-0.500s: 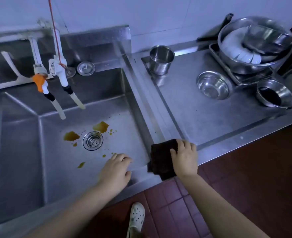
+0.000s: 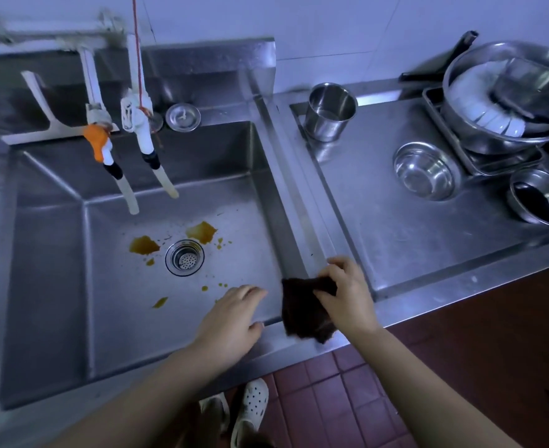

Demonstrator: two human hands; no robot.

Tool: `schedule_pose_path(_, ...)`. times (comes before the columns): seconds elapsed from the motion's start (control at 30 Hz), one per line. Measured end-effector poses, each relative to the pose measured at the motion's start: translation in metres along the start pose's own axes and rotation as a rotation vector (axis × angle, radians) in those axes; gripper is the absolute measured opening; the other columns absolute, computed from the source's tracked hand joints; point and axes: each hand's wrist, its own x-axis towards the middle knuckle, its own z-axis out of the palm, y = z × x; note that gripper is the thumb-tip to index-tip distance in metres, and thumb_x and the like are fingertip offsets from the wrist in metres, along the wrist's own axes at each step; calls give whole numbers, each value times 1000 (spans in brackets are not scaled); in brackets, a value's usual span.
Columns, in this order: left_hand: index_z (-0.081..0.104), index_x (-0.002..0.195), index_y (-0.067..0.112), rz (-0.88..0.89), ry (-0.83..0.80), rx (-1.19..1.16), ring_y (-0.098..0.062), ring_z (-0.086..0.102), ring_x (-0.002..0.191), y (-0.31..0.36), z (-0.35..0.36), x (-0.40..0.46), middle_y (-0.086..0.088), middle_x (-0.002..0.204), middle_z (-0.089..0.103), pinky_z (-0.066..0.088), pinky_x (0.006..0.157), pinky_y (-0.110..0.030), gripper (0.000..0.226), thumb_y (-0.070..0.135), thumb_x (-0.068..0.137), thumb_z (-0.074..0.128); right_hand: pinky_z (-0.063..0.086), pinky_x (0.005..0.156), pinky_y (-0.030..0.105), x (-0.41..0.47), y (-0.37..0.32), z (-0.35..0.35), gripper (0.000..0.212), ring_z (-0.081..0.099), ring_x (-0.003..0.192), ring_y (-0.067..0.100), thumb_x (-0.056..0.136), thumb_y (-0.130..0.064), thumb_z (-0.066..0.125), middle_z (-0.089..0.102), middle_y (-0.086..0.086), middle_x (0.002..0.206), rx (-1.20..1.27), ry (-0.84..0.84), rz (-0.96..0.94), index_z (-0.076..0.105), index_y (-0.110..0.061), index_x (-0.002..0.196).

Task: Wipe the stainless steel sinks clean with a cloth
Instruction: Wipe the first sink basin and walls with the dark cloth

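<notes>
Your right hand (image 2: 347,295) pinches the dark cloth (image 2: 305,310), fingers curled on its top edge; it hangs over the sink's (image 2: 56,286) front right corner. Grip looks thin, so the cloth could slip off toward the floor. Your left hand (image 2: 231,318) rests on the front rim, fingers loosely spread, holding nothing. Farther in, orange stains (image 2: 202,232) ring the drain (image 2: 184,257), unwiped; dragging could smear them.

From here I see the deep stainless steel sink basin (image 2: 56,286) open across its floor around the round perforated drain strainer (image 2: 184,257). Two white taps with pale hose ends (image 2: 166,182) hang over its back half. On the steel draining board (image 2: 412,247), a steel cup (image 2: 329,111) and small steel bowls (image 2: 423,171) crowd the back and right.
</notes>
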Motion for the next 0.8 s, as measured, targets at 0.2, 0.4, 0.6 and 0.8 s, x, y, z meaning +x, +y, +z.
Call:
schedule_pose_path(0.2, 41, 139, 24, 89, 156, -18, -15, 28, 137, -34, -42, 10, 9, 148, 37, 21, 111, -30, 72, 30, 73, 71, 37, 62, 13, 16, -93, 32, 18, 53, 76, 8, 74, -7, 70, 57, -12, 82, 119, -115, -289, 63, -17, 86)
schedule_pose_path(0.4, 63, 97, 26, -174, 63, -113, -15, 59, 77, -110, -70, 12, 8, 79, 63, 42, 63, -28, 12, 26, 85, 61, 51, 63, 31, 44, -130, 74, 25, 58, 63, 12, 74, -11, 72, 58, -14, 78, 150, -318, -83, 55, -27, 84)
schedule_pose_path(0.6, 55, 86, 28, -255, -109, -137, -18, 58, 77, -150, -58, 25, 7, 77, 60, 36, 57, -28, 3, 30, 87, 57, 56, 75, 39, 68, -117, 110, 27, 65, 80, 18, 75, -8, 70, 66, -1, 86, 151, -548, 161, 58, -29, 84)
schedule_pose_path(0.8, 61, 92, 22, -302, -177, -168, -18, 61, 84, -154, -37, 44, 0, 90, 68, 31, 49, -23, 11, 32, 87, 59, 51, 68, 36, 79, -100, 133, 12, 58, 78, 20, 81, -16, 66, 55, -5, 84, -143, -643, -7, 55, -23, 81)
